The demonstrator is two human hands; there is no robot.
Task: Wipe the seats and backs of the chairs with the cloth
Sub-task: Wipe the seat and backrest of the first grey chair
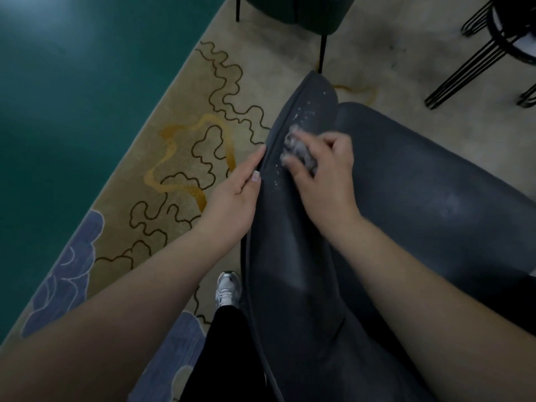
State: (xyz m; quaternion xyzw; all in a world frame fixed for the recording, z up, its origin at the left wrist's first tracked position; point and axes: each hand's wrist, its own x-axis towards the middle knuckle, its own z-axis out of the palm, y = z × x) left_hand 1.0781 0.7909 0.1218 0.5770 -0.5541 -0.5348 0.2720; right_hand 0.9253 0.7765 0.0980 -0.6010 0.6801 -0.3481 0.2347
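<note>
A dark grey padded chair fills the lower right; its curved back (pixel 293 256) runs up the middle and its seat (pixel 429 181) lies to the right. My right hand (pixel 322 175) is shut on a crumpled grey cloth (pixel 298 149) and presses it against the inner face of the back, near its far end. Small white specks dot the back around the cloth. My left hand (pixel 235 198) grips the outer edge of the back, thumb on the rim, fingers hidden behind it.
A beige carpet (pixel 185 146) with dark wavy lines and blue patches borders a teal floor (pixel 72 97) at left. A dark green chair (pixel 298 13) stands at top centre, black wire legs (pixel 478 59) at top right. My shoe (pixel 229 288) is beside the chair.
</note>
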